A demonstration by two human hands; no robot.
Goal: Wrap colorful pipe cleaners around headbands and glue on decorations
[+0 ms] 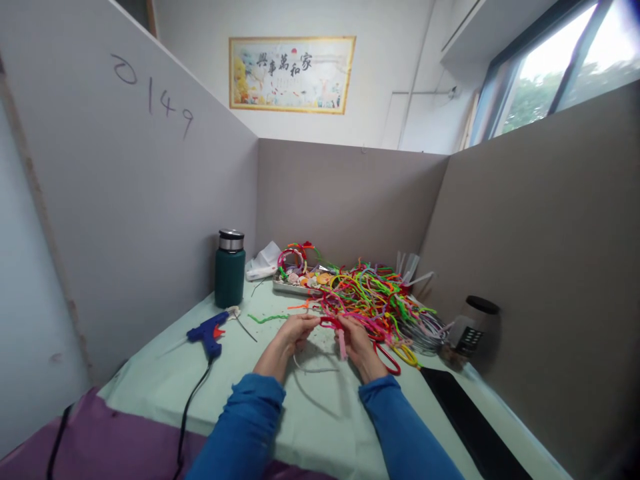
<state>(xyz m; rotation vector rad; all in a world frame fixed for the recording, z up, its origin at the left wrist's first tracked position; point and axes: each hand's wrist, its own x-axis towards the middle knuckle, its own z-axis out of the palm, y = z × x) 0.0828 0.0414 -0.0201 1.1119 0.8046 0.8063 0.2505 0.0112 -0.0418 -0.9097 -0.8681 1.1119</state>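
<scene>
My left hand [299,331] and my right hand [357,341] meet above the front middle of the table, fingers pinched. Between them they hold a red pipe cleaner [330,321] bent into a small loop. A pink fuzzy piece [343,344] hangs down beside my right fingers; whether it is joined to the red one I cannot tell. Below the hands a thin pale pipe cleaner [315,370] curves out from near my left fingers. A large tangle of coloured pipe cleaners [373,293] lies just beyond my hands.
At left are a blue glue gun [206,333] with a cord and a green bottle [230,270]. A metal tray [293,288] of small pieces stands at the back. Right of my hand lie red-handled scissors [389,360], a black strip [470,420] and a dark-lidded jar [470,330]. Partitions enclose the table.
</scene>
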